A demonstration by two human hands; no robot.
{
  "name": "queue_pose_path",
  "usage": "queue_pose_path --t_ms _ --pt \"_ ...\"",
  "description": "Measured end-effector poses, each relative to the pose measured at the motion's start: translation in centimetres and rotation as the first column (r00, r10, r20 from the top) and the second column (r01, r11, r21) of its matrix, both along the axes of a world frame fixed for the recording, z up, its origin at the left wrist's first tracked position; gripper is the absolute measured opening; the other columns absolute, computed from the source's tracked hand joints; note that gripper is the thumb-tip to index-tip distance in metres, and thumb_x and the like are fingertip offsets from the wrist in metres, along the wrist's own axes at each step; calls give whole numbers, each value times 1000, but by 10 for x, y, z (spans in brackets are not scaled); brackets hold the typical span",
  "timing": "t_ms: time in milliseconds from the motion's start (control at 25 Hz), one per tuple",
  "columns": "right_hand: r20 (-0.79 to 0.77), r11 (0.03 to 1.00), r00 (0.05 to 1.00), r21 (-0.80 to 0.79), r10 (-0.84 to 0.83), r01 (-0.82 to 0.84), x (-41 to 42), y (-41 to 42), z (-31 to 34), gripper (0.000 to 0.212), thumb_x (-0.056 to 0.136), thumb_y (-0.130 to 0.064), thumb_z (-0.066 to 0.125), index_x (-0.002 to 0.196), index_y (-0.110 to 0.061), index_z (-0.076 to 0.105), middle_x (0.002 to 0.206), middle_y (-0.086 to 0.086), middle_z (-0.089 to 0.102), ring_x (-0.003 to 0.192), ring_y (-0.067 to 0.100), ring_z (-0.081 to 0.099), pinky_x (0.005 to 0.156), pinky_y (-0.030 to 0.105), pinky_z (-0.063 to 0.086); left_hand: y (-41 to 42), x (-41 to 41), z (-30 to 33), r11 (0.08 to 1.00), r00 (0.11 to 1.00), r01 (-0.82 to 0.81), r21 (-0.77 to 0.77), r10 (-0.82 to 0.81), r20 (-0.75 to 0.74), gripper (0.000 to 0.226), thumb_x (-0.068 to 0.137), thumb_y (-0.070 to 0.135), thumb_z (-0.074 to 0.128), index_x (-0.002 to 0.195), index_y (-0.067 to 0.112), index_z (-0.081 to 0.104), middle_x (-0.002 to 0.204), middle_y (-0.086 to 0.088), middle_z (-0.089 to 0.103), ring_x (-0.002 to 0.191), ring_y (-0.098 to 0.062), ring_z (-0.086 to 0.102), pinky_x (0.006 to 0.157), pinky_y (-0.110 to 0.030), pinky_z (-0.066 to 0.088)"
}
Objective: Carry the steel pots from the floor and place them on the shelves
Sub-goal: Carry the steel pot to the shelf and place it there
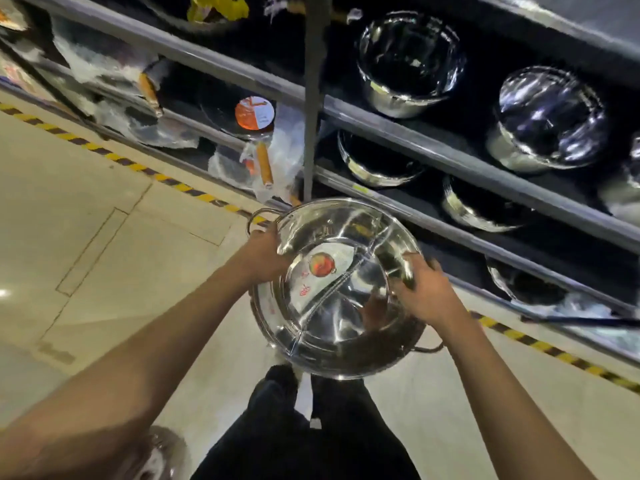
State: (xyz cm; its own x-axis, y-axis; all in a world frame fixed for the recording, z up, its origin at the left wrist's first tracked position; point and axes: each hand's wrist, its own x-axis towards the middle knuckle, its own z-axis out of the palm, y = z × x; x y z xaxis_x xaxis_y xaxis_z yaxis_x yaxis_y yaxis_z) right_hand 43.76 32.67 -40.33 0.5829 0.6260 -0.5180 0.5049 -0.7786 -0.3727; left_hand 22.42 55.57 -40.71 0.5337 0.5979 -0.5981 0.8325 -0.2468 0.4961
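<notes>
A wide, shallow steel pot with a curved inner divider and a round red sticker hangs in the air above the floor, just in front of the grey shelves. My left hand grips its left rim beside a wire loop handle. Over the far right rim, my right hand curls its fingers. Several other steel pots stand upside down on the shelf boards to the right.
Pans with wooden handles in plastic wrap lie on the shelves at left. A grey upright post splits the rack. Yellow-black tape lines the beige floor. Another wrapped pot sits on the floor by my dark-trousered legs.
</notes>
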Motion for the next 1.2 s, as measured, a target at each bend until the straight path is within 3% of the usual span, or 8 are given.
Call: queue_pose_path --t_ms 120,240,440,600,720,840,1000,1200 --pt "-31 999 999 -12 -44 44 12 -7 -34 59 92 -33 61 145 -24 37 138 20 41 118 46 51 99 48 46 1 19 -27 998 999 35 -54 -37 -35 78 70 50 56 136 11 41 118 -23 58 111 -40 56 88 -40 47" --pt "-85 997 995 -43 -60 57 27 -7 -69 60 91 -31 61 145 -23 37 134 20 42 124 47 45 103 50 44 6 43 -63 997 996 46 -66 -51 -70 64 78 37 63 133 11 44 116 -24 59 113 -41 55 93 -44 49" --pt "-150 994 986 -91 -72 59 65 1 -176 60 85 -41 57 141 -32 40 133 13 40 124 45 45 106 57 41 10 92 -180 997 991 40 -66 -48 -124 65 84 31 61 143 13 37 125 -22 55 109 -41 59 88 -43 52" --pt "9 989 993 -93 -117 118 95 15 -290 61 78 -49 42 136 -29 36 136 15 38 117 50 44 97 55 43 14 127 -301 999 996 21 -43 -24 -83 76 85 35 63 149 19 28 130 -22 49 119 -41 52 98 -43 47" --pt "95 980 982 -101 -164 173 122 35 -384 55 84 -46 47 134 -26 34 139 19 36 119 52 41 96 58 41 20 151 -395 997 996 44 -57 -49 -79 83 82 35 65 151 19 22 136 -21 41 127 -39 44 100 -41 40" --pt "110 985 983 -72 -148 156 148 59 -463 53 88 -40 56 134 -23 34 141 21 36 122 52 40 98 57 41 46 174 -468 997 994 71 11 -70 -88 82 83 28 68 149 15 22 140 -27 36 129 -47 41 102 -47 40" --pt "143 984 974 17 -176 175 188 93 -535 54 87 -31 61 134 -17 39 133 22 42 117 51 45 98 54 41 81 214 -531 976 978 153 158 -126 -169 95 83 29 70 156 19 9 151 -28 19 130 -55 36 106 -57 40" --pt "71 965 968 128 -240 230 239 129 -582 61 84 -29 65 140 -22 40 138 16 43 124 40 46 108 42 38 124 265 -571 941 976 189 282 -149 -157 76 82 33 68 145 17 29 142 -25 28 128 -51 35 102 -59 39"
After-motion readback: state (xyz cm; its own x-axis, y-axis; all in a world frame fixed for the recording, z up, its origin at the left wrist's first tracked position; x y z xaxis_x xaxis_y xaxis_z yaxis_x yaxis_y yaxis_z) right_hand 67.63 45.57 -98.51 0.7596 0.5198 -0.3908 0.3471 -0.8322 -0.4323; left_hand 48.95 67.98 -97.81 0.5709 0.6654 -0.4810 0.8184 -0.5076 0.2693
